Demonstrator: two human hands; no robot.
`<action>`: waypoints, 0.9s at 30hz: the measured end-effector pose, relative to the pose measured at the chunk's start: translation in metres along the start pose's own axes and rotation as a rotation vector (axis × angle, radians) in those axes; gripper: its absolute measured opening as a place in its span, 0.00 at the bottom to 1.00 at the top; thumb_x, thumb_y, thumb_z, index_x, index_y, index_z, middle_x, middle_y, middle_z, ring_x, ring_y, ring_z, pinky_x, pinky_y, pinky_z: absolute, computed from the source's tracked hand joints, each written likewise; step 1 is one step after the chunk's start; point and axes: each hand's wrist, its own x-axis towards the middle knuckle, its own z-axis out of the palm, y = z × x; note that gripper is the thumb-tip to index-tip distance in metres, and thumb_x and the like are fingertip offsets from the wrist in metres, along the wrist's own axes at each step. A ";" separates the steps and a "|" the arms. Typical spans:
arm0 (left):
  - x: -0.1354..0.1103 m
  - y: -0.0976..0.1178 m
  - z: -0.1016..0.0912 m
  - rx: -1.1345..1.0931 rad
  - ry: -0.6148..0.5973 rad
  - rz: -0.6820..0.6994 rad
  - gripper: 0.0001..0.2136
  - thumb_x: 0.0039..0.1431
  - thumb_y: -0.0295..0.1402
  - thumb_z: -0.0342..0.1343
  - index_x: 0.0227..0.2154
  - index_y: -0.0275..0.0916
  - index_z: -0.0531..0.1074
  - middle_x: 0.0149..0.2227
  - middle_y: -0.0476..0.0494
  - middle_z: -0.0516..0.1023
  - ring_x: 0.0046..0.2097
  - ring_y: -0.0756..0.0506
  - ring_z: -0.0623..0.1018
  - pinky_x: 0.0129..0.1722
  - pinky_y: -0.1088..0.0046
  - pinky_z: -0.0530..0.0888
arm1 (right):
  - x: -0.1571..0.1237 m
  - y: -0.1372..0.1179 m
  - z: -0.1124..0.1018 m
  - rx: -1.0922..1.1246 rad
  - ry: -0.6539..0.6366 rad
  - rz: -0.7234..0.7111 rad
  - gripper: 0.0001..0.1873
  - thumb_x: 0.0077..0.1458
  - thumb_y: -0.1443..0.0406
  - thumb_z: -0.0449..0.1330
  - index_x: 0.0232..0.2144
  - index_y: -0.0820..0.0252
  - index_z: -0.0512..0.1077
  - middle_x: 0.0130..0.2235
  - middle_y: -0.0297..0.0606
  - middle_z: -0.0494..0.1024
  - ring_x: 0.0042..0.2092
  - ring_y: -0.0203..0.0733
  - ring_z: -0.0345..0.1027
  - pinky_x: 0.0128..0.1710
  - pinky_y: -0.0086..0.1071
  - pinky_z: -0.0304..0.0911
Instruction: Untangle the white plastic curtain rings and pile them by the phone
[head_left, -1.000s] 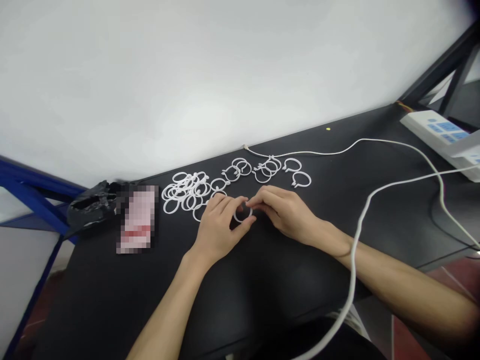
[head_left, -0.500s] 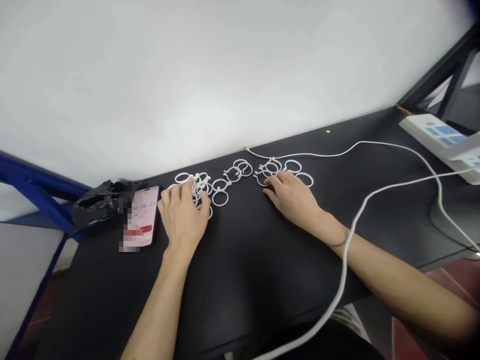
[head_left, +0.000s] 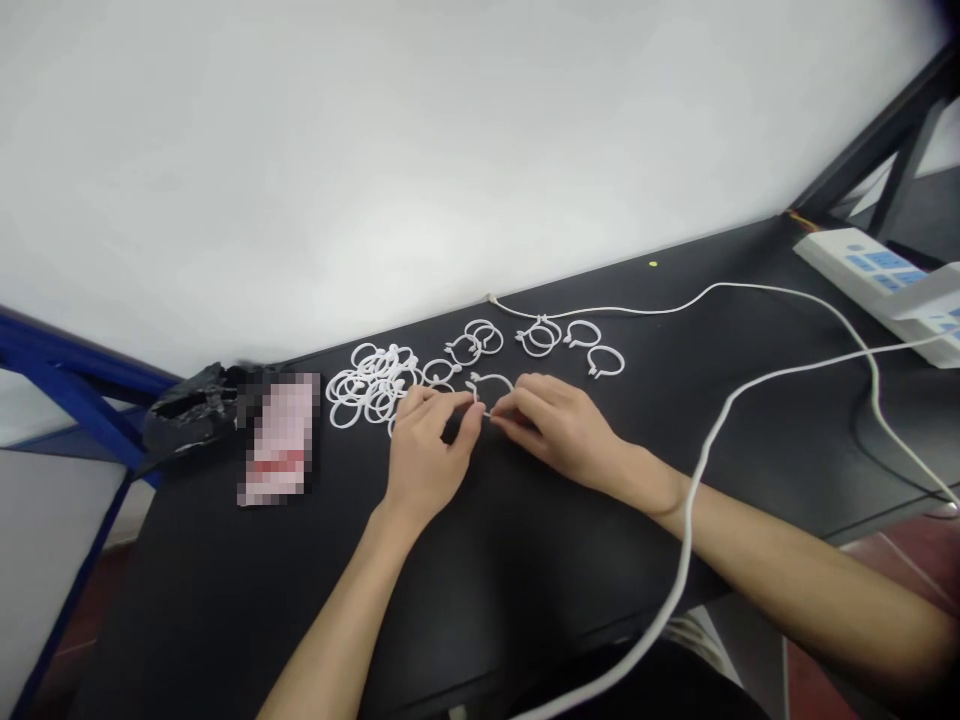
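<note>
Between my hands is a white plastic ring (head_left: 493, 377) with a gap and small knobbed ends, its lower part partly hidden by fingers. My left hand (head_left: 429, 440) pinches its left end between thumb and forefinger. From the other side, my right hand (head_left: 559, 420) grips the ring's lower right with fingertips together. A heap of similar white rings (head_left: 375, 385) lies just beyond and left of my left hand. More linked or overlapping rings (head_left: 480, 340) rest behind the held one. Further right are a pair of overlapping rings (head_left: 540, 337) and two single rings (head_left: 605, 361).
A phone (head_left: 283, 430), its screen blurred out, lies on the black table (head_left: 480, 580) at left, beside a crumpled black plastic bag (head_left: 195, 405). One white cable (head_left: 694, 500) passes over my right forearm. A white power strip (head_left: 862, 265) stands at far right.
My left hand has left the ring heap and moved right to pinch a ring. My right hand has come left and nearer, bringing a ring from the right-hand group.
</note>
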 end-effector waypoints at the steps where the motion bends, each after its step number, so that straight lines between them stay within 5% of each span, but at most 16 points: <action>1: 0.000 0.002 0.001 -0.035 -0.020 -0.008 0.07 0.64 0.33 0.54 0.37 0.39 0.76 0.33 0.46 0.81 0.38 0.45 0.75 0.41 0.66 0.74 | -0.001 -0.001 0.002 0.024 -0.005 -0.016 0.08 0.65 0.63 0.54 0.36 0.62 0.70 0.29 0.36 0.71 0.30 0.37 0.62 0.31 0.30 0.61; 7: -0.002 -0.002 0.004 -0.097 -0.083 -0.035 0.08 0.66 0.30 0.51 0.39 0.39 0.76 0.33 0.47 0.79 0.36 0.47 0.75 0.37 0.70 0.74 | -0.003 -0.008 0.005 0.161 0.006 -0.009 0.06 0.65 0.64 0.53 0.39 0.60 0.68 0.33 0.36 0.69 0.30 0.35 0.62 0.30 0.29 0.62; 13: -0.004 -0.009 0.004 0.035 -0.111 0.130 0.11 0.68 0.27 0.48 0.44 0.38 0.76 0.30 0.46 0.79 0.35 0.45 0.70 0.38 0.65 0.71 | -0.003 -0.008 -0.002 0.228 -0.045 0.111 0.14 0.66 0.65 0.52 0.53 0.57 0.65 0.44 0.42 0.70 0.37 0.37 0.68 0.35 0.31 0.68; 22: -0.004 -0.016 0.006 0.099 -0.026 0.200 0.08 0.67 0.30 0.52 0.40 0.40 0.77 0.30 0.46 0.80 0.35 0.45 0.73 0.37 0.65 0.70 | -0.003 -0.003 0.000 0.435 -0.144 0.156 0.13 0.65 0.66 0.52 0.51 0.58 0.67 0.43 0.40 0.73 0.37 0.36 0.70 0.37 0.31 0.68; 27: -0.003 -0.011 0.004 0.053 -0.054 0.172 0.08 0.67 0.30 0.52 0.42 0.39 0.75 0.36 0.45 0.82 0.38 0.45 0.73 0.41 0.63 0.72 | -0.002 -0.003 0.000 0.453 -0.074 0.152 0.08 0.63 0.68 0.54 0.45 0.58 0.70 0.39 0.37 0.75 0.35 0.34 0.70 0.36 0.29 0.68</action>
